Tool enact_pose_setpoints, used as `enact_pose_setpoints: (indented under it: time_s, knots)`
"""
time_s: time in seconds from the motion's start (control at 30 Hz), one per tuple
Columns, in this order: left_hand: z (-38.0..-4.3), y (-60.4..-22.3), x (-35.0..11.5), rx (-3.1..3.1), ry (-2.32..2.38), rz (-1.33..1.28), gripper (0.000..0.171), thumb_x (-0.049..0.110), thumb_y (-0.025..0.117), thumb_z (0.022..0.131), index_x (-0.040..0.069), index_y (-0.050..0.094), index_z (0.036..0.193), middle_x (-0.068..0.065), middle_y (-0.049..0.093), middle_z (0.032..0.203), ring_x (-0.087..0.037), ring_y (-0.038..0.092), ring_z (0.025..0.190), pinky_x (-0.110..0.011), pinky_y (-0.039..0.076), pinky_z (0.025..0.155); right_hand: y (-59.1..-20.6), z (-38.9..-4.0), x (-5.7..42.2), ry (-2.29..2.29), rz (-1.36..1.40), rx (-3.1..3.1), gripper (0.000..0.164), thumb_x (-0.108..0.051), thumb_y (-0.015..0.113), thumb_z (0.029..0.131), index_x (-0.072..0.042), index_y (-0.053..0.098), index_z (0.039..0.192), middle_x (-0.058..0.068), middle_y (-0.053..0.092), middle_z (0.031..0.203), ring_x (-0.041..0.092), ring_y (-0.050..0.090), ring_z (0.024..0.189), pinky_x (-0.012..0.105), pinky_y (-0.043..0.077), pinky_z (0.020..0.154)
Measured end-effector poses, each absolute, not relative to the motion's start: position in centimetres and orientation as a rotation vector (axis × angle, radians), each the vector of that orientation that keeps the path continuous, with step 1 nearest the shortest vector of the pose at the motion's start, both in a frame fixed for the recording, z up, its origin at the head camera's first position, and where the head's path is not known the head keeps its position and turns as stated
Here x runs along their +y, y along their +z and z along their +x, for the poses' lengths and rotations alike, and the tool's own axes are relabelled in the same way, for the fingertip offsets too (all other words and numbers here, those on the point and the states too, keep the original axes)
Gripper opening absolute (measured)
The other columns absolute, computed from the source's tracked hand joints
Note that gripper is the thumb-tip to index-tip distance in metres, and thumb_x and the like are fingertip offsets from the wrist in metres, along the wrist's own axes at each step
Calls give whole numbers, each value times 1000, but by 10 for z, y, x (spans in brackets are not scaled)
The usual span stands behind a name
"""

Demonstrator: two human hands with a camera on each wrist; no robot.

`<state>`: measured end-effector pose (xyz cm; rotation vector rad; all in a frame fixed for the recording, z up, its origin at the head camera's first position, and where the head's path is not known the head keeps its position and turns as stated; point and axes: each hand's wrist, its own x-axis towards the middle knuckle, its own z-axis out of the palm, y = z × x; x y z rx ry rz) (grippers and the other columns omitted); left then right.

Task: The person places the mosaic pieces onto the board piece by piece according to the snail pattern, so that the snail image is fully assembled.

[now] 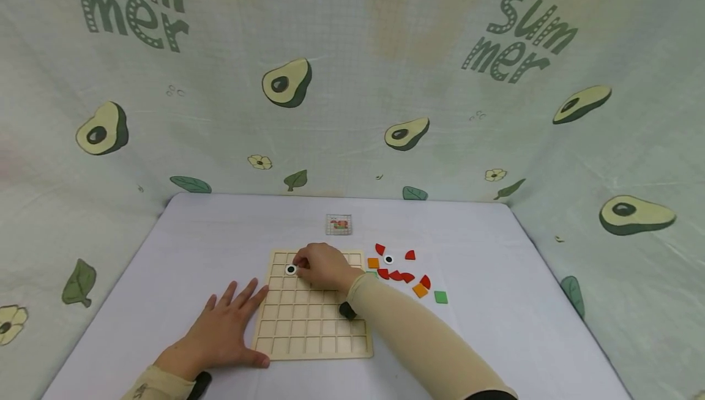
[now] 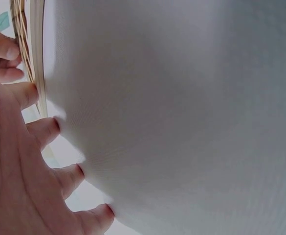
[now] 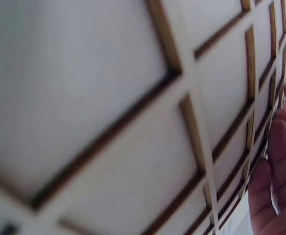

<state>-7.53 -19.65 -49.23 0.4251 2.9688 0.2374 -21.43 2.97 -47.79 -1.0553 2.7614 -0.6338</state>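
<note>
The right hand (image 1: 324, 266) pinched a round eye tile (image 1: 290, 270) at the wooden grid board (image 1: 314, 329); the left hand (image 1: 223, 329), fingers spread, touched its edge.

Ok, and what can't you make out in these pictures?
Head: the board squares covered by the right hand and right sleeve.
Head: whether that hand pinches the eye disc beside it; too small.
Head: the card's fine detail; too small.
Left wrist: the rest of the left hand; cut off by left edge.
Right wrist: the board's nearest grid lines; blurred.
</note>
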Motion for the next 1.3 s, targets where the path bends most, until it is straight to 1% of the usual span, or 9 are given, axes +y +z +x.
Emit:
enact_pose_setpoints:
  time_s: [0.17, 0.33, 0.43, 0.57, 0.7, 0.8, 1.0, 1.17, 1.3]
  knots:
    - [-76, -491, -196, 2969, 236, 414, 137, 99, 56, 47, 16, 39, 154, -14, 31, 160, -56, 26, 139, -79, 25, 98, -470, -219, 42, -671, -1105, 2690, 21, -19, 70, 93, -17, 73, 113, -12, 64, 93, 0, 58, 83, 17, 48, 76]
    - [-76, -487, -194, 2970, 242, 412, 136, 98, 58, 47, 15, 39, 154, -15, 30, 160, -56, 25, 139, -79, 25, 98, -451, -226, 78, -717, -1028, 2661, 25, -17, 69, 92, -12, 73, 116, -8, 67, 98, 5, 60, 87, 22, 50, 78]
    - [-76, -485, -193, 2971, 250, 411, 136, 97, 58, 47, 15, 39, 154, -15, 30, 160, -56, 25, 139, -79, 24, 98, -443, -232, 113, -744, -914, 2692, 26, -18, 69, 93, -11, 72, 118, -6, 67, 101, 8, 60, 88, 25, 52, 78]
    - [-76, -486, -193, 2971, 245, 408, 136, 97, 59, 47, 15, 39, 154, -15, 30, 160, -56, 25, 139, -80, 24, 98, -441, -237, 162, -812, -704, 2735, 28, -18, 71, 93, -11, 71, 119, -5, 65, 101, 14, 58, 88, 27, 53, 76]
    - [-74, -487, -193, 2971, 249, 403, 136, 98, 58, 48, 14, 40, 154, -15, 30, 160, -56, 25, 139, -80, 24, 98, -451, -238, 200, -845, -511, 2752, 26, -17, 72, 92, -12, 71, 118, -5, 64, 99, 17, 58, 85, 26, 54, 73]
    - [-74, -488, -192, 2978, 254, 410, 136, 98, 58, 48, 14, 40, 153, -15, 31, 159, -56, 25, 139, -80, 24, 98, -460, -236, 219, -839, -441, 2740, 26, -16, 74, 91, -14, 71, 117, -4, 63, 99, 16, 58, 83, 26, 55, 69]
    - [-73, -487, -191, 2984, 271, 420, 136, 97, 58, 48, 14, 41, 153, -15, 31, 159, -57, 26, 138, -80, 25, 97, -473, -235, 232, -853, -412, 2722, 29, -14, 74, 90, -16, 70, 119, -4, 62, 101, 17, 57, 81, 26, 54, 67]
    - [-74, -489, -193, 2992, 274, 439, 135, 98, 56, 49, 14, 41, 153, -15, 31, 159, -56, 27, 138, -79, 26, 97, -476, -236, 230, -875, -428, 2727, 31, -12, 72, 91, -16, 70, 121, -6, 63, 102, 17, 57, 81, 26, 54, 67]
    - [-74, -492, -194, 2997, 269, 450, 135, 99, 54, 50, 14, 40, 154, -15, 31, 159, -56, 27, 139, -79, 26, 97, -477, -235, 226, -838, -450, 2744, 29, -13, 75, 90, -18, 72, 118, -7, 62, 100, 16, 55, 82, 26, 53, 66]
